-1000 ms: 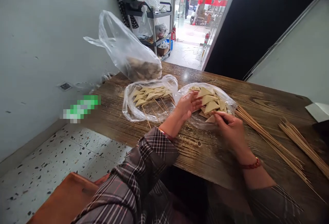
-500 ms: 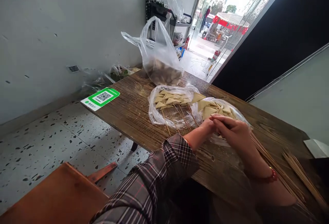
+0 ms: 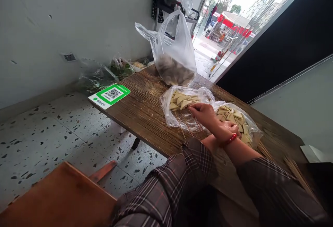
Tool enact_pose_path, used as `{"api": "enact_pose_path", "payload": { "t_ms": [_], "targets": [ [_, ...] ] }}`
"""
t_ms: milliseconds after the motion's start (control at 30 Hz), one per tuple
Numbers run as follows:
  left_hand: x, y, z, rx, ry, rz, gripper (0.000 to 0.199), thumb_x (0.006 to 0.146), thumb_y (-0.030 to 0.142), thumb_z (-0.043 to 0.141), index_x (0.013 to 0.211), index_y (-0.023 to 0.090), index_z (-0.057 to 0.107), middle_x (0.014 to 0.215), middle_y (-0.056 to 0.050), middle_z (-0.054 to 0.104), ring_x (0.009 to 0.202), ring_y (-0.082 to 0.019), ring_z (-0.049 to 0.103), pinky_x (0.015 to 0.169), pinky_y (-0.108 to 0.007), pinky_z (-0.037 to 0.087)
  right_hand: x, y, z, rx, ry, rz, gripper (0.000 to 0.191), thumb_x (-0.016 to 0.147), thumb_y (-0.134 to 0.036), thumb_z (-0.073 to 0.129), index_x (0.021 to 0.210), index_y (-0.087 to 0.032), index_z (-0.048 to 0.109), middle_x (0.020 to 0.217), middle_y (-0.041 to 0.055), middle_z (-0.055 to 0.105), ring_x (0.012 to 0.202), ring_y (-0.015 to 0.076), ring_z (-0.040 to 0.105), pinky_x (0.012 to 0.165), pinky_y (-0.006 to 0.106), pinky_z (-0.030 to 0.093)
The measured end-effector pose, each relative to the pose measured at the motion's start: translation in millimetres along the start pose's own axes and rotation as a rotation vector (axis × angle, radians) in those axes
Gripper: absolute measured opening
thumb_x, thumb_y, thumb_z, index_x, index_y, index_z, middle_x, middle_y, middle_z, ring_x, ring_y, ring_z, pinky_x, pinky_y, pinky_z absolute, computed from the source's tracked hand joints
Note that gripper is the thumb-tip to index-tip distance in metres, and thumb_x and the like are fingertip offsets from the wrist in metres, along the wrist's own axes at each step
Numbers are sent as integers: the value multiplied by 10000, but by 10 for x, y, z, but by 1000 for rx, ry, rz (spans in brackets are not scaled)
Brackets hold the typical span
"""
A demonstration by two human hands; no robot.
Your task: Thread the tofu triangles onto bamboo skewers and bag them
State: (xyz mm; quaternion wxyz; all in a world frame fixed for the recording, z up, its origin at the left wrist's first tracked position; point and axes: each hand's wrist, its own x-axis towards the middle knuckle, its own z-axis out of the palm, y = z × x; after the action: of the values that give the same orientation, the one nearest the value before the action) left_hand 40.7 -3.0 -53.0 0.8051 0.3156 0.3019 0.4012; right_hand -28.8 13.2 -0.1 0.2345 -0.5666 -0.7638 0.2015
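Observation:
My right hand (image 3: 205,114), with a red bead bracelet at the wrist, is closed in a pinch on a thin bamboo skewer at the edge of the left plastic bag (image 3: 169,114). On that bag lie skewered tan triangles (image 3: 182,99) that look like folded tofu skin, their sticks pointing toward me. My left hand (image 3: 231,127) is crossed beneath my right wrist, at the near side of loose tan pieces (image 3: 238,117) in a second plastic bag (image 3: 253,124). The right wrist hides much of the left hand, so its grip is unclear.
A white plastic bag (image 3: 178,60) with greyish-brown contents stands at the table's far end. A green QR code card (image 3: 110,95) lies at the left corner. Loose skewers (image 3: 296,171) lie at right. A brown stool (image 3: 57,195) stands lower left.
My hands were together over the right bag. The right hand has since moved left to the skewered pieces, while the left is now under the right wrist. The view has shifted slightly.

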Motion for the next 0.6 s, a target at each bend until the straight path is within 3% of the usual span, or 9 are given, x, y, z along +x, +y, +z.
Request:
{"api": "enact_pose_path", "payload": {
  "t_ms": [100,300,600],
  "targets": [
    [-39,28,23,112,-62,4,386,883,123,464,513,210,532,560,-44,552,522,-105,502,524,-272,386,129,-66,197,57,19,25,285,816,-356,547,754,-174,757,557,-13,622,561,115,519,553,242,373],
    [-23,64,21,206,-114,10,273,867,128,449,615,177,540,625,-52,614,502,-102,539,529,-262,417,205,-250,541,49,-94,50,220,820,-264,561,783,-166,754,608,-7,656,595,120,561,604,240,401],
    [-12,49,10,180,-134,-19,156,895,150,474,754,146,540,627,-8,607,495,-79,562,509,-192,398,79,-444,433,-374,-242,-90,235,888,-298,548,928,-200,757,901,80,758,836,197,672,710,273,440]
  ]
}}
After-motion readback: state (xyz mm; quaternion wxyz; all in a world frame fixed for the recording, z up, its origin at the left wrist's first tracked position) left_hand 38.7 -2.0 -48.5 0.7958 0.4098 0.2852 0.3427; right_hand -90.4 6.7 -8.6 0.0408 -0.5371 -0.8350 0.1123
